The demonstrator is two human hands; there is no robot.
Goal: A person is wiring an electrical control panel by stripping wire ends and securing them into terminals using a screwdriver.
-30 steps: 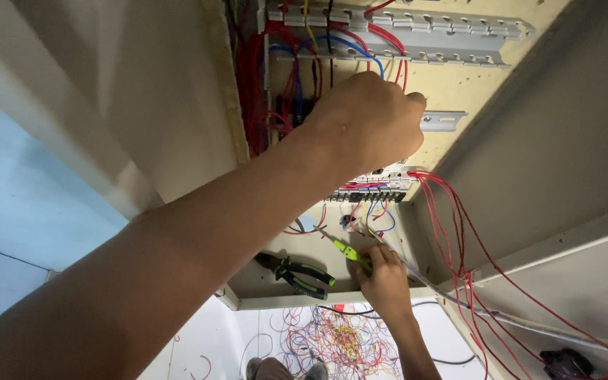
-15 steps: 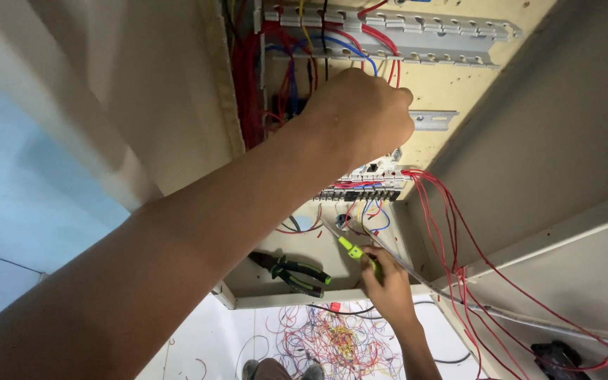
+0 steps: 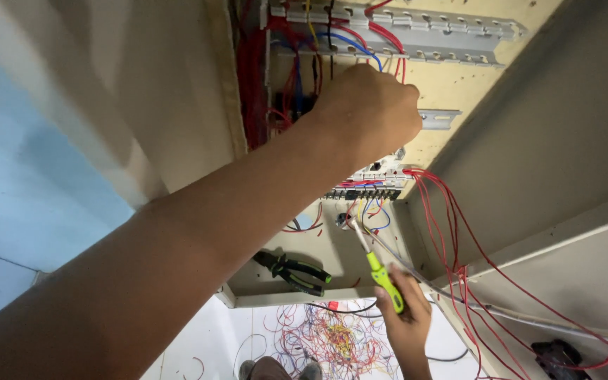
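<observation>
My left hand (image 3: 371,112) is raised into the panel (image 3: 452,84), closed into a loose fist near the red and blue wires (image 3: 360,39) under the slotted duct (image 3: 452,32). I see only the back of it, so I cannot tell whether the fingers grip anything. My right hand (image 3: 406,320) is lower, at the bottom edge of the panel, wrapped around the green handle of a screwdriver (image 3: 381,274). Its shaft slants up and left, and the tip sits among the wires just below the terminal row (image 3: 364,191). 1 pair of pliers (image 3: 293,271) with green-tipped black handles lies on the panel's bottom ledge, left of the screwdriver and apart from both hands. Red wires (image 3: 452,239) trail out of the panel to the right. A tangle of wire scraps (image 3: 325,338) covers the floor below.
</observation>
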